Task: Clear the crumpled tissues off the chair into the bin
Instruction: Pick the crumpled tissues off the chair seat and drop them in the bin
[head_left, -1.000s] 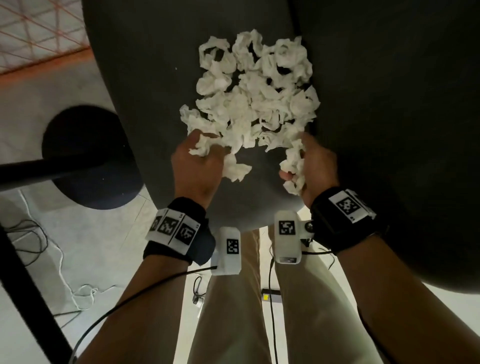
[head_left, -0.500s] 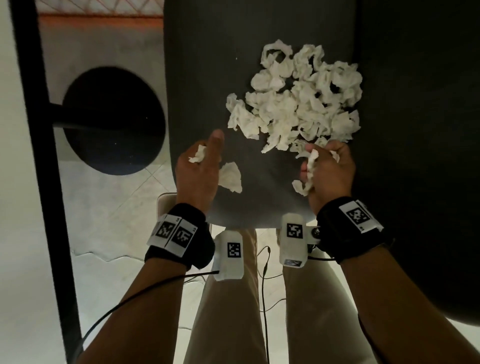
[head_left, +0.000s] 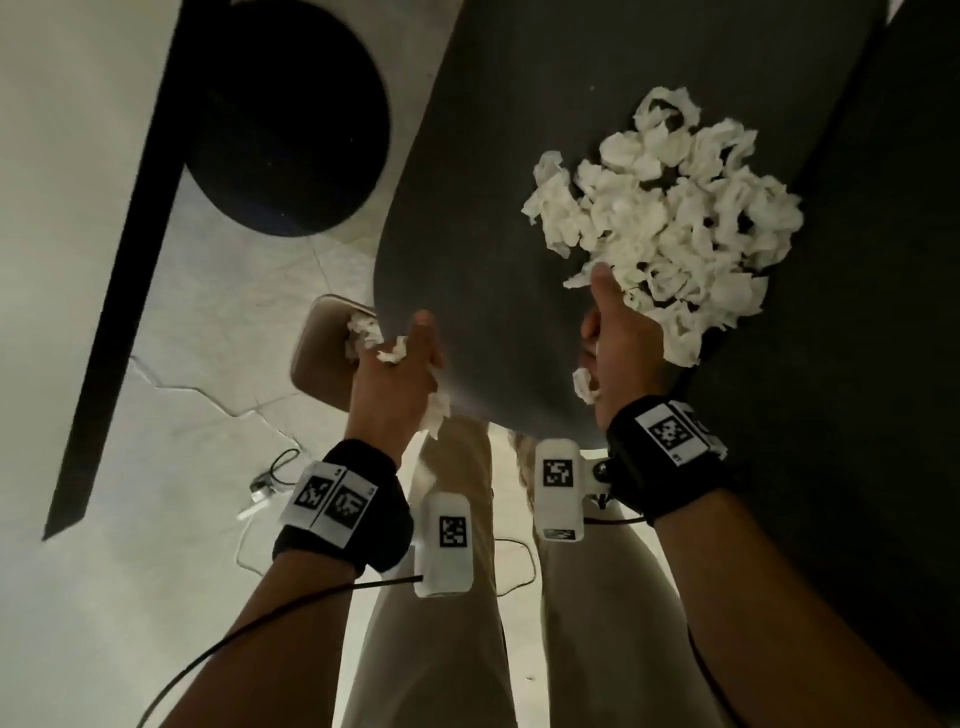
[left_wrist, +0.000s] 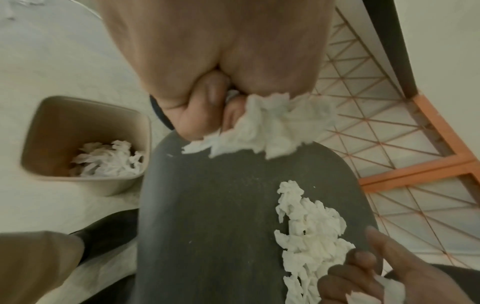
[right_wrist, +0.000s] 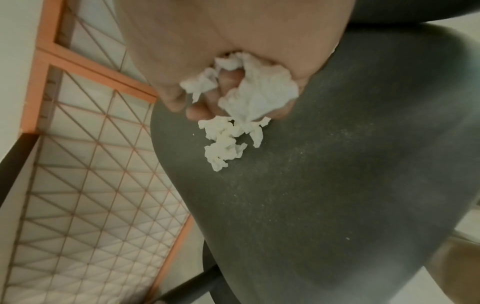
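A heap of crumpled white tissues (head_left: 670, 228) lies on the dark grey chair seat (head_left: 493, 182). My left hand (head_left: 400, 364) grips a wad of tissue (left_wrist: 265, 129) at the seat's front-left edge, beside the beige bin (head_left: 319, 353). In the left wrist view the bin (left_wrist: 52, 115) holds crumpled tissues (left_wrist: 109, 160) at its bottom. My right hand (head_left: 621, 343) holds another wad (right_wrist: 257, 94) at the near edge of the heap, thumb up. Some tissues (right_wrist: 226, 144) lie on the seat just beyond its fingers.
A round black base (head_left: 291, 119) stands on the pale floor left of the chair, with a dark bar (head_left: 130, 249) crossing it. Cables (head_left: 270, 478) lie on the floor. The dark chair back (head_left: 857, 364) fills the right. An orange-framed grid panel (right_wrist: 85, 185) lies beyond the seat.
My left hand has carried its tissue wad leftward off the heap to the seat's edge by the bin. My right hand has closed on tissues near the heap. The view swung left.
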